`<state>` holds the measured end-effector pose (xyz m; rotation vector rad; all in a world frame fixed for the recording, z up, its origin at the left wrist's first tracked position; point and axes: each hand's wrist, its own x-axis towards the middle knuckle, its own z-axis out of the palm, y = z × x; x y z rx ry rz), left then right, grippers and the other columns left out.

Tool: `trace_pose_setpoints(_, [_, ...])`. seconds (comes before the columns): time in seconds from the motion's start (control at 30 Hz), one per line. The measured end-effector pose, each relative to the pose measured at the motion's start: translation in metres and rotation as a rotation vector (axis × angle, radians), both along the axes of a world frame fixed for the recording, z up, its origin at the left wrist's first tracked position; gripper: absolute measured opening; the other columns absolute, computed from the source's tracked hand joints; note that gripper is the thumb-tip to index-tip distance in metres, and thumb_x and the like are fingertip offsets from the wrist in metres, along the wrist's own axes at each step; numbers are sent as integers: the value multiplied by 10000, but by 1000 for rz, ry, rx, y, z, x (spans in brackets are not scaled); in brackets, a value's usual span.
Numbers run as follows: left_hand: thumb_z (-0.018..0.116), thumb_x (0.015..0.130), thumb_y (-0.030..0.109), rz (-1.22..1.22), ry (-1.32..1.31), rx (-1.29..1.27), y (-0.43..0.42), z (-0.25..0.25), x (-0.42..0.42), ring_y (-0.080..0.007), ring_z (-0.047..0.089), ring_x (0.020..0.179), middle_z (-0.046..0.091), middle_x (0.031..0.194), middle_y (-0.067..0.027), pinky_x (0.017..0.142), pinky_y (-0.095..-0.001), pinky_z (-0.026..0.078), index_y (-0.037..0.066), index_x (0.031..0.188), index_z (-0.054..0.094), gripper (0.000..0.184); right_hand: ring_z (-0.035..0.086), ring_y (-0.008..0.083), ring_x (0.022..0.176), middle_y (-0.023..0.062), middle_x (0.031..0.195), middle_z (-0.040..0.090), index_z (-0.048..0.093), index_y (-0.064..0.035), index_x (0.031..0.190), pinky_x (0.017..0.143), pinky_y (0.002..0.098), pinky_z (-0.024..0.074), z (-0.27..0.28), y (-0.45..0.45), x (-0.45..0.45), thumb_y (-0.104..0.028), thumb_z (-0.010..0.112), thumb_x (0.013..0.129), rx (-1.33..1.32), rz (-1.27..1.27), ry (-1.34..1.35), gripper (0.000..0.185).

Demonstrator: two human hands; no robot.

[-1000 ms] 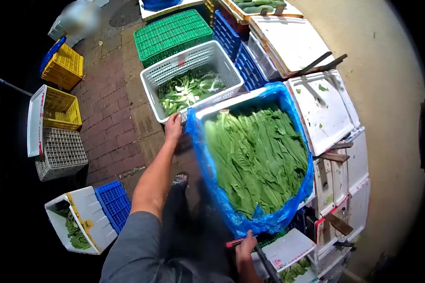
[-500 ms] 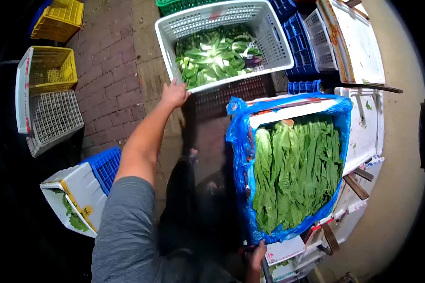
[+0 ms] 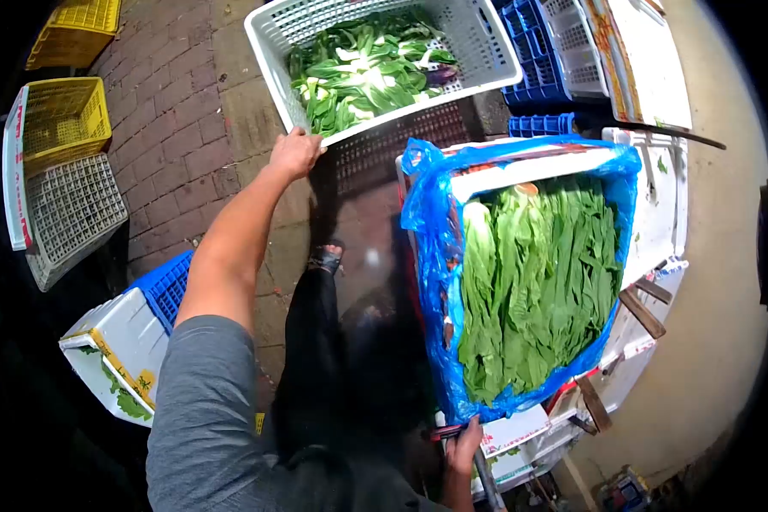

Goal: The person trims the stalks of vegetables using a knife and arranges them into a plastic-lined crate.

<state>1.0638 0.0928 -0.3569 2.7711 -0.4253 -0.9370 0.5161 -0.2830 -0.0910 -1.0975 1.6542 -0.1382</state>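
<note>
My left hand is closed on the near left corner of a white perforated plastic crate. Inside the crate lie loose leafy greens with pale stems, bok choy by their look. At the lower edge of the view, my right hand is closed beside the near end of a box lined with blue plastic. Something thin, dark and reddish shows at its fingers; I cannot make out what it is. Long-leaf lettuce fills the lined box in neat upright-looking rows.
Blue crates and white foam boxes line the right side, with wooden sticks poking out. To the left are yellow crates, a grey crate and a foam box on brick paving.
The crate and my left hand have shifted left and up in the view. The surroundings on the left shift likewise. A foot now shows more clearly below. Both hands keep their holds.
</note>
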Motion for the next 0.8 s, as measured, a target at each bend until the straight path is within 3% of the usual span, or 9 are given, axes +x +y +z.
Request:
trace_pose_setpoints(0.13, [552,977,335,118,-25,-59,-9,4,-44,-311,534,1195,684,1108,-114,898,-517,436,126,1172,608,291,636,248,787,116,933,629,571,8,1041,708,423,567,-11,-22,-39,-311,524,1022,-37,103,152,323])
trace_pose_setpoints(0.23, [576,953,340,203,13,-79,-13,-16,-85,-412,583,1109,611,1191,-216,912,-519,477,106,1243,568,372,631,223,711,88,786,616,580,13,970,632,383,548,-20,-41,-64,-289,550,1001,-66,392,331,305])
trace_pose_setpoints(0.37, [608,934,322,182,21,-108,-36,-40,-163,-474,588,1072,599,1178,-260,916,-526,493,141,1349,475,472,580,202,646,90,825,621,610,-1,942,607,364,461,-19,-34,-58,-295,569,987,30,310,91,300])
trace_pose_setpoints(0.4, [611,932,323,181,-6,-151,-49,-38,-188,-469,580,1093,614,1159,-265,895,-529,501,99,1315,476,464,591,190,520,86,752,603,583,-19,967,517,318,459,12,-19,-25,-280,561,992,9,353,95,263])
trace_pose_setpoints(0.43, [618,928,313,190,31,-106,-64,-33,-211,-464,586,1084,625,1141,-267,887,-529,502,80,1295,480,457,566,174,495,69,749,603,596,-34,961,495,321,444,-29,-29,-65,-257,558,988,-146,345,47,228])
trace_pose_setpoints(0.5, [632,918,288,219,96,-149,-82,-40,-239,-451,604,1060,646,1107,-268,883,-522,503,51,1248,499,428,636,282,756,160,850,665,669,7,988,681,399,488,-23,-38,-64,-301,518,989,-157,734,172,342])
trace_pose_setpoints(0.6, [646,908,249,335,131,-418,-88,-58,-293,-417,609,1135,626,1222,-284,954,-459,481,-10,1331,514,513,672,310,698,193,743,683,701,46,922,674,411,529,16,-38,-27,-339,489,997,-4,758,161,446])
trace_pose_setpoints(0.7, [649,918,252,423,315,-497,-108,2,-327,-352,624,1150,638,1233,-254,988,-402,467,-31,1390,484,574,645,265,494,174,603,659,673,46,788,551,369,536,13,-52,-41,-370,479,1011,41,725,26,510])
trace_pose_setpoints(0.8, [646,931,233,540,383,-419,-114,46,-369,-266,627,1119,668,1186,-206,977,-350,472,-49,1357,521,526,670,240,655,126,742,650,620,9,945,611,365,549,8,-71,-64,-314,530,1009,257,514,-69,341])
